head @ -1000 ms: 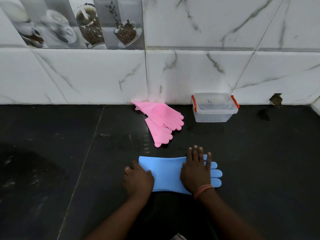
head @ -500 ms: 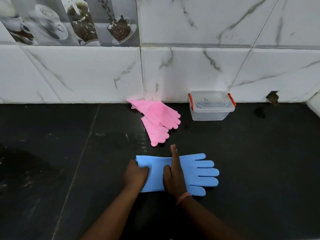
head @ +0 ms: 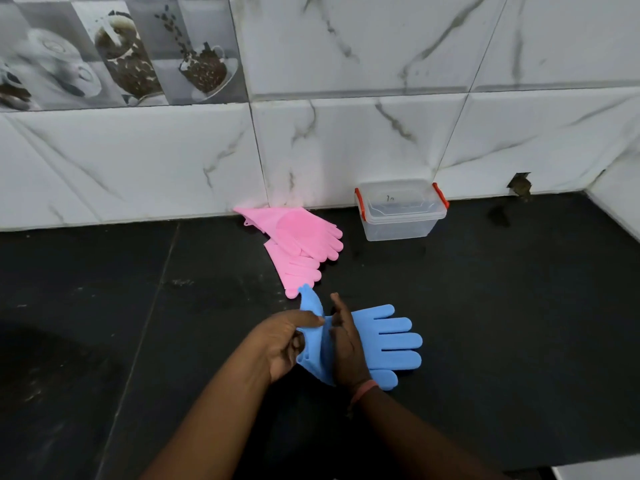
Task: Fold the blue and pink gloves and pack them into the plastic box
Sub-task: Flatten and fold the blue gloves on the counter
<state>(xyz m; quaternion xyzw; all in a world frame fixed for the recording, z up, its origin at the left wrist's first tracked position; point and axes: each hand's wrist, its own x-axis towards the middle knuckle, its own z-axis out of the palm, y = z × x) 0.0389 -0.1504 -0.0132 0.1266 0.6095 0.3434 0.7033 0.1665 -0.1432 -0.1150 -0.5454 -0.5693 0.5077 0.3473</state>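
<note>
Blue gloves (head: 388, 341) lie on the black counter (head: 502, 323), fingers pointing right. My left hand (head: 280, 344) grips their cuff end and holds it lifted, so the cuff stands up on edge. My right hand (head: 346, 344) stands on its edge across the middle of the blue gloves, fingers straight. Two pink gloves (head: 298, 244) lie overlapped further back near the wall. A clear plastic box (head: 401, 213) with red latches and its lid on stands against the wall, right of the pink gloves.
A white marble-tiled wall (head: 346, 150) runs along the back of the counter. A small hole (head: 519, 184) shows in the wall at the right. The counter's front edge shows at the bottom right.
My left hand has lifted the blue gloves' cuff end off the counter and swung it up toward the right. My right hand stayed edge-on across the gloves' middle.
</note>
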